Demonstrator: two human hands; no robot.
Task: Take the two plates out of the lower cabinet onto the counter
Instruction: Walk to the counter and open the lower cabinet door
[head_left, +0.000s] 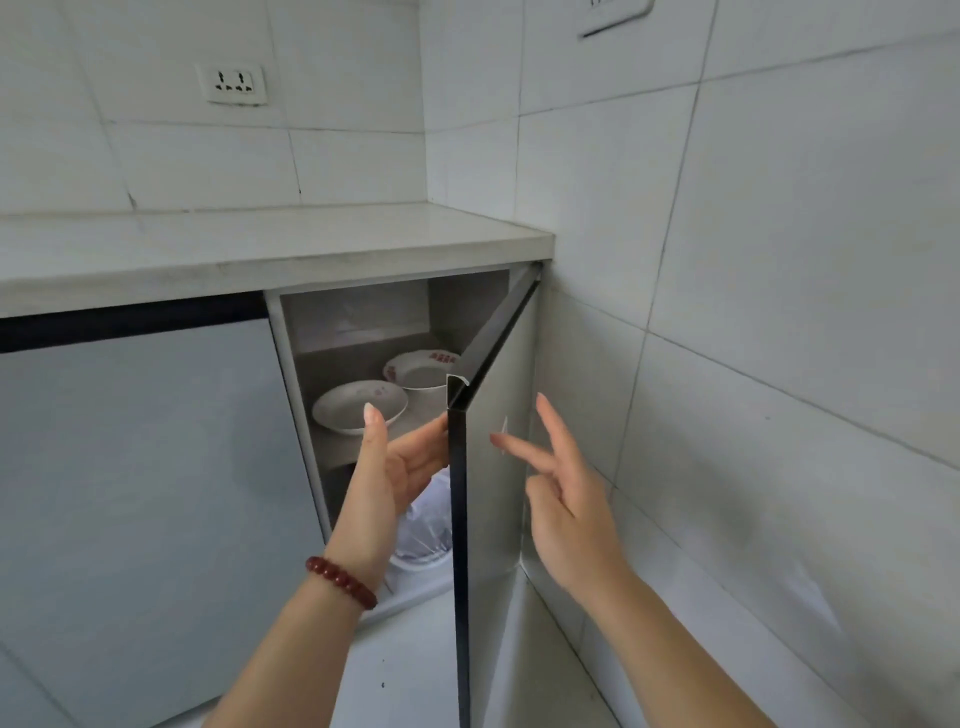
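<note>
Two white plates with red markings sit on the upper shelf inside the lower cabinet: the nearer plate (353, 408) at the front left, the farther plate (423, 368) behind it to the right. The cabinet door (493, 467) stands swung open toward me. My left hand (395, 467) is open, palm turned right, just below and in front of the nearer plate, fingertips close to the door's inner edge. My right hand (561, 493) is open on the outer side of the door, fingers spread, not gripping it. The pale counter (270, 244) lies above the cabinet.
A white plastic bag (428, 525) sits on the cabinet's lower level. A closed grey cabinet front (135, 493) fills the left. Tiled walls close in at the back and right, with a power socket (235, 83) above the counter.
</note>
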